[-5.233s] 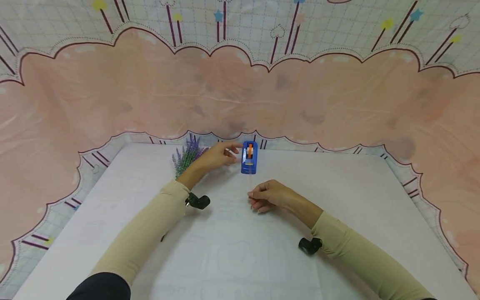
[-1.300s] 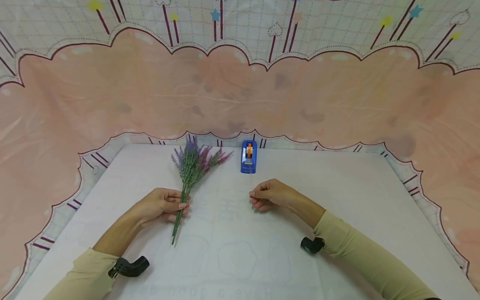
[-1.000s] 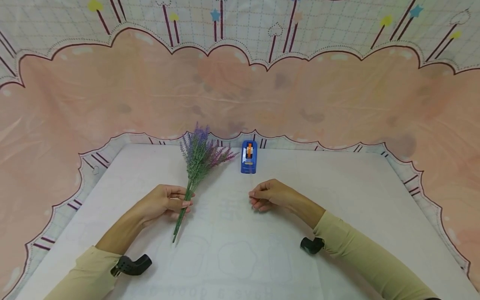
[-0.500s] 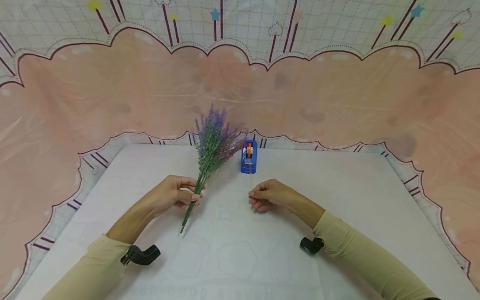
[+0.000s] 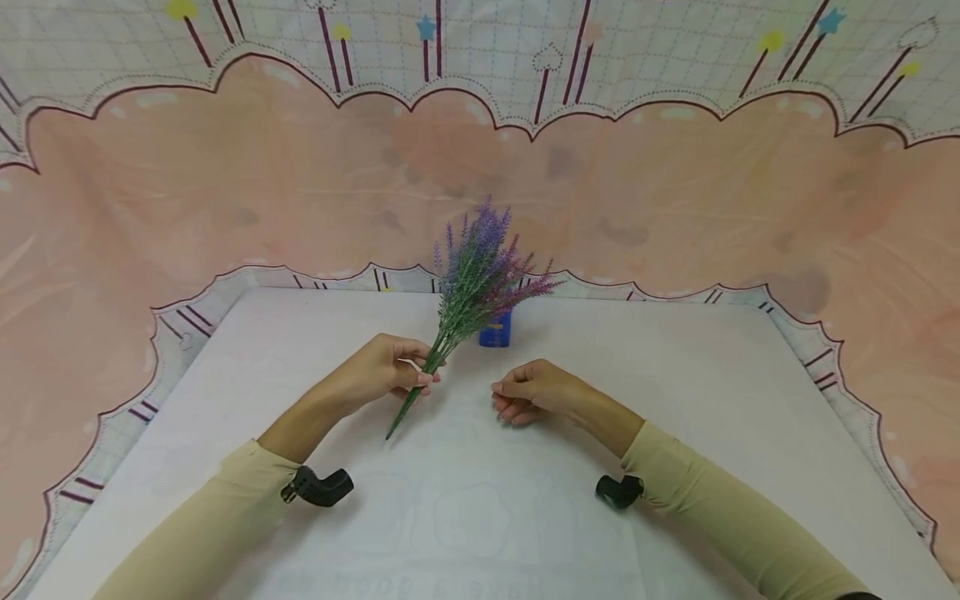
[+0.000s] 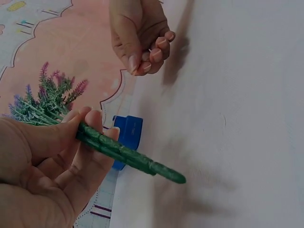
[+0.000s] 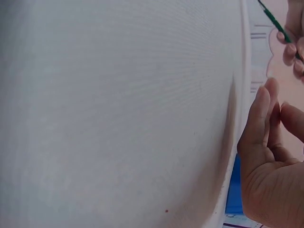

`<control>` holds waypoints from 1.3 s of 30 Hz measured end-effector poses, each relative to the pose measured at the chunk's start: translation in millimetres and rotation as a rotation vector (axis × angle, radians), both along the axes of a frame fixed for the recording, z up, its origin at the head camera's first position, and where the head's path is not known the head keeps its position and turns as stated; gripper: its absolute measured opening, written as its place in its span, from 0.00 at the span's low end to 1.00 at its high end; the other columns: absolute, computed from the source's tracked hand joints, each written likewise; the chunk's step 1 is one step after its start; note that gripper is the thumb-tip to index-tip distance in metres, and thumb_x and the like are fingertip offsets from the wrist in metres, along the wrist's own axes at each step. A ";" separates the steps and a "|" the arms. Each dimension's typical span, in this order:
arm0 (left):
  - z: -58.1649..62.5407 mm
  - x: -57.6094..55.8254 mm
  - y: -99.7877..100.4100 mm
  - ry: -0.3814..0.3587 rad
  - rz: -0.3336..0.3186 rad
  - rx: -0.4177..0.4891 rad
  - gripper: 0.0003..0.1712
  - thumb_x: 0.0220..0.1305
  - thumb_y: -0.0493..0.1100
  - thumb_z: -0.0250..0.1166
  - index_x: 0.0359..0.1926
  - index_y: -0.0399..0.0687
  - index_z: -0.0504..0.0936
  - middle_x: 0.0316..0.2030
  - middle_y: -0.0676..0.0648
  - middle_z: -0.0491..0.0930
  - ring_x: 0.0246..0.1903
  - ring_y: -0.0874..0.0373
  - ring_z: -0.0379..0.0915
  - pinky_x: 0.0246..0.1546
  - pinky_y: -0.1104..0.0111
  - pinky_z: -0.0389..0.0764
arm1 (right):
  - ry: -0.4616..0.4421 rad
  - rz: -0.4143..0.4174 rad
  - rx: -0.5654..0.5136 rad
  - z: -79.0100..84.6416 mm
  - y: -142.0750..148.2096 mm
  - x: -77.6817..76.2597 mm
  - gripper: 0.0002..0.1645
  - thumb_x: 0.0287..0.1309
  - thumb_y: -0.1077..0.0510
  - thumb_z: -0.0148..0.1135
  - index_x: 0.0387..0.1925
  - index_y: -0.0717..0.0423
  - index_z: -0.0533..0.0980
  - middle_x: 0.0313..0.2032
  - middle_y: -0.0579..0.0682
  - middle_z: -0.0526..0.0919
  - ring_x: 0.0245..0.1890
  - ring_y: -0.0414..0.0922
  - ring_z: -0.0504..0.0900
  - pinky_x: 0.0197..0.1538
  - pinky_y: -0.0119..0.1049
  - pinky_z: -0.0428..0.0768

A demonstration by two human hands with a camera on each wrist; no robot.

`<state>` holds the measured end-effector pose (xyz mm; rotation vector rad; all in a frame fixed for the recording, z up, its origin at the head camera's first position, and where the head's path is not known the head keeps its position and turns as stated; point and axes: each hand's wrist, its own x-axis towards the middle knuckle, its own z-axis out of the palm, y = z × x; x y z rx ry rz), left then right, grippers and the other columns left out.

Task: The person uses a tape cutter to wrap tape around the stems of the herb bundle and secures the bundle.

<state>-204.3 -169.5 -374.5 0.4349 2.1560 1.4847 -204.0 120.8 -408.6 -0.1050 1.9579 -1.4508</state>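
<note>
Thumb and fingers of my left hand (image 5: 378, 367) pinch the green stems of a bunch of lavender (image 5: 480, 279). It tilts up and to the right, with purple and pink tips; the bare stem ends (image 6: 133, 156) point down toward the left wrist. Behind the blossoms, a blue tape dispenser (image 5: 495, 335) stands upright on the table, its upper part hidden. My right hand (image 5: 543, 392) is in front of the dispenser, thumb and fingertips together on a faint, nearly invisible clear strip of tape.
A white-covered table (image 5: 675, 375) spreads under both hands. At its far edge a peach patterned cloth (image 5: 637, 183) rises as a backdrop. Black wrist cameras (image 5: 318, 486) sit on both sleeves.
My left hand moved from beside the dispenser back to the stems, lifted the lavender and carried it rightward, so it overlaps the dispenser. My right hand stayed nearly still.
</note>
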 end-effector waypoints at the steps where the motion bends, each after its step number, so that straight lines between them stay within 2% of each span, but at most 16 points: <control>1: -0.3 -1.5 3.1 0.010 -0.009 -0.002 0.20 0.70 0.30 0.60 0.61 0.30 0.78 0.50 0.31 0.82 0.45 0.38 0.84 0.39 0.57 0.86 | 0.002 0.002 0.002 0.0 -0.2 0.1 0.18 0.70 0.50 0.62 0.39 0.63 0.84 0.32 0.51 0.88 0.28 0.40 0.86 0.34 0.32 0.85; 6: -2.4 -8.1 18.7 0.065 -0.040 -0.009 0.19 0.71 0.29 0.58 0.61 0.30 0.78 0.48 0.30 0.83 0.44 0.37 0.84 0.40 0.55 0.86 | 0.005 0.006 0.016 -0.1 -0.7 0.4 0.19 0.72 0.50 0.60 0.37 0.62 0.84 0.31 0.51 0.88 0.28 0.39 0.86 0.35 0.33 0.85; 11: -5.4 -13.5 32.7 0.089 -0.064 -0.002 0.24 0.71 0.27 0.56 0.67 0.30 0.73 0.48 0.29 0.83 0.44 0.37 0.83 0.44 0.51 0.85 | 0.000 -0.009 0.017 -0.3 -2.6 1.5 0.19 0.72 0.51 0.60 0.37 0.63 0.84 0.30 0.50 0.88 0.26 0.39 0.86 0.33 0.32 0.85; 17: -12.9 -18.9 47.7 0.152 -0.070 -0.017 0.25 0.72 0.27 0.55 0.68 0.34 0.73 0.45 0.31 0.85 0.37 0.43 0.81 0.35 0.64 0.83 | 0.000 -0.002 0.021 -2.9 -4.4 2.6 0.20 0.72 0.50 0.59 0.37 0.64 0.84 0.29 0.49 0.88 0.26 0.39 0.85 0.33 0.32 0.85; 22: -18.3 -20.6 58.2 0.188 -0.064 0.017 0.19 0.73 0.26 0.53 0.63 0.32 0.74 0.44 0.34 0.86 0.35 0.42 0.77 0.34 0.65 0.79 | -0.012 -0.010 0.018 -4.7 -5.5 3.1 0.22 0.72 0.47 0.60 0.36 0.63 0.84 0.29 0.50 0.88 0.26 0.39 0.86 0.34 0.33 0.85; 27: -22.2 -21.0 66.0 0.195 -0.054 0.012 0.14 0.73 0.27 0.55 0.55 0.31 0.79 0.44 0.38 0.85 0.35 0.52 0.79 0.39 0.60 0.81 | -0.011 -0.022 0.002 -4.2 -5.8 4.8 0.23 0.71 0.46 0.60 0.33 0.63 0.84 0.30 0.52 0.89 0.27 0.40 0.87 0.35 0.34 0.86; 29: -23.2 -21.6 68.4 0.181 -0.058 0.008 0.14 0.72 0.28 0.56 0.56 0.32 0.80 0.46 0.39 0.84 0.37 0.56 0.79 0.43 0.58 0.82 | -0.008 -0.024 -0.005 -3.9 -5.5 5.6 0.24 0.71 0.45 0.60 0.32 0.62 0.85 0.30 0.53 0.89 0.27 0.41 0.87 0.35 0.35 0.86; 33: -23.6 -22.8 70.3 0.135 -0.102 0.031 0.20 0.70 0.28 0.58 0.61 0.33 0.79 0.53 0.37 0.80 0.43 0.56 0.80 0.49 0.60 0.82 | 0.003 -0.026 -0.007 -5.0 -5.3 7.0 0.26 0.71 0.43 0.60 0.31 0.62 0.85 0.29 0.53 0.89 0.27 0.42 0.88 0.35 0.37 0.86; 36: -23.4 -23.6 71.1 0.142 -0.125 0.038 0.23 0.68 0.26 0.58 0.63 0.32 0.77 0.56 0.36 0.80 0.44 0.55 0.80 0.49 0.63 0.82 | -0.001 -0.023 -0.007 -6.0 -5.0 8.7 0.28 0.71 0.42 0.59 0.33 0.63 0.85 0.30 0.53 0.89 0.27 0.42 0.88 0.35 0.37 0.87; 39: -23.2 -23.8 73.5 0.178 -0.097 0.037 0.24 0.66 0.24 0.57 0.63 0.31 0.77 0.52 0.36 0.81 0.38 0.56 0.82 0.44 0.63 0.84 | -0.011 -0.012 -0.010 -7.2 -4.7 10.6 0.28 0.73 0.42 0.56 0.37 0.64 0.84 0.31 0.53 0.89 0.28 0.42 0.87 0.35 0.38 0.87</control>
